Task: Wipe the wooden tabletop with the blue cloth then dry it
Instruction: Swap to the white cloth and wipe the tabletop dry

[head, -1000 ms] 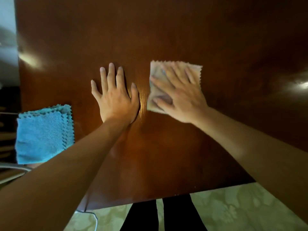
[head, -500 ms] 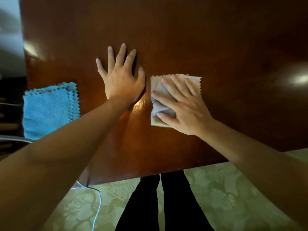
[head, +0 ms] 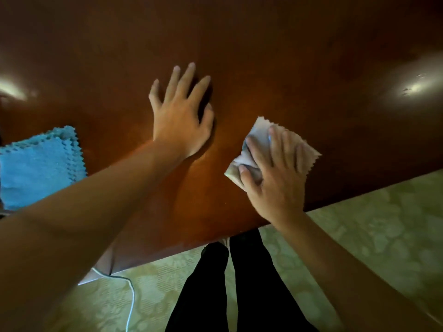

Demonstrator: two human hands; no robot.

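Observation:
The dark glossy wooden tabletop (head: 275, 56) fills the upper part of the view. My right hand (head: 275, 178) presses flat on a folded pale beige cloth (head: 257, 135) close to the table's near edge, fingers spread over it. My left hand (head: 182, 116) lies flat on the bare wood to the left of that cloth, fingers apart, holding nothing. A folded blue cloth (head: 38, 168) with zigzag edges rests on the tabletop at the far left, partly behind my left forearm.
The table's near edge (head: 359, 188) runs diagonally from lower left to right. Below it lie a pale green patterned floor (head: 371, 236), my dark trouser legs (head: 239, 283) and a white cable (head: 130, 298). Light glares show on the wood at both sides.
My right hand has slid the beige cloth toward me and to the right, near the table edge, turning it askew. The left hand stays flat on the wood; the view has tilted.

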